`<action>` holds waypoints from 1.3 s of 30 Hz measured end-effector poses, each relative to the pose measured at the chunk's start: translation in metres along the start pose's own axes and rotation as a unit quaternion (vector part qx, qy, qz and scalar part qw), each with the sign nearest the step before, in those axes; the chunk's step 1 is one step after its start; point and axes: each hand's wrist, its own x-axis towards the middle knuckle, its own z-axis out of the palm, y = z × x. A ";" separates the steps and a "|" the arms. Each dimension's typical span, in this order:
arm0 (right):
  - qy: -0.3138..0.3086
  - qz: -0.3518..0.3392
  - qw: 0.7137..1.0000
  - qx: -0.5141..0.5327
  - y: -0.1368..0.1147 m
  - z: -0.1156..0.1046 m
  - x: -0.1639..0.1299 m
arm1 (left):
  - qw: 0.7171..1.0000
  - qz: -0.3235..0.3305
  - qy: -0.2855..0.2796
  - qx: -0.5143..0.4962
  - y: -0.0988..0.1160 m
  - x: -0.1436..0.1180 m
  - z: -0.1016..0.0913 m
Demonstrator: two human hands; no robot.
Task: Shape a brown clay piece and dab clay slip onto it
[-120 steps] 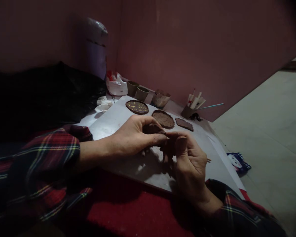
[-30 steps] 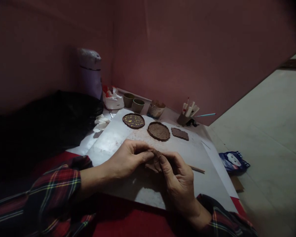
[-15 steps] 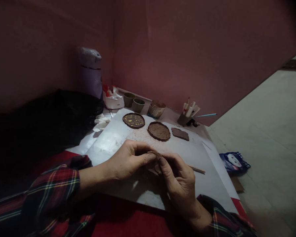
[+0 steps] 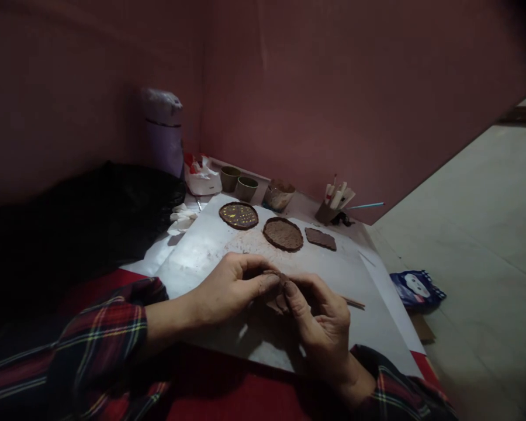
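Note:
Between my two hands is a small piece of brown clay (image 4: 282, 279), mostly covered by the fingers. My left hand (image 4: 241, 286) pinches it from the left, thumb on top. From the right, my right hand (image 4: 322, 313) grips it between thumb and curled fingers. Both hands are raised over a white sheet (image 4: 245, 339). Beyond them lie a round brown clay disc with a raised rim (image 4: 283, 235), a similar disc with yellow dots (image 4: 239, 216) and a small rectangular clay slab (image 4: 320, 238). A thin wooden stick (image 4: 354, 302) pokes out behind my right hand.
Two cups (image 4: 247, 189) and a stained bowl (image 4: 279, 196) stand along the back by the wall. A holder with several tools (image 4: 328, 211) is at the back right. Black plastic (image 4: 114, 216) bulges at left, near crumpled white tissue (image 4: 183, 220). A blue packet (image 4: 417, 289) lies at right.
Both hands stay closed on the clay, with only a slight shift of the left hand and forearm to the right and down. The clay pieces on the sheet look the same.

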 end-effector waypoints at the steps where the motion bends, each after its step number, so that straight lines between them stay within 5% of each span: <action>1: 0.000 0.003 1.000 0.000 0.000 0.000 0.000 | 1.000 0.001 0.001 0.003 0.000 0.000 0.000; 8: 0.034 -0.031 0.999 -0.012 -0.002 -0.001 0.001 | 1.000 0.002 -0.016 -0.022 -0.004 0.000 0.000; 16: 0.065 0.008 0.998 -0.007 -0.004 -0.002 0.003 | 0.991 -0.029 -0.041 -0.120 -0.006 0.000 0.005; 33: -0.022 0.049 0.997 0.055 0.003 0.001 0.005 | 0.999 -0.023 0.027 -0.033 -0.003 0.001 0.002; 39: -0.036 0.102 0.988 0.107 0.006 0.006 0.004 | 0.995 0.040 0.037 0.087 -0.006 0.002 -0.003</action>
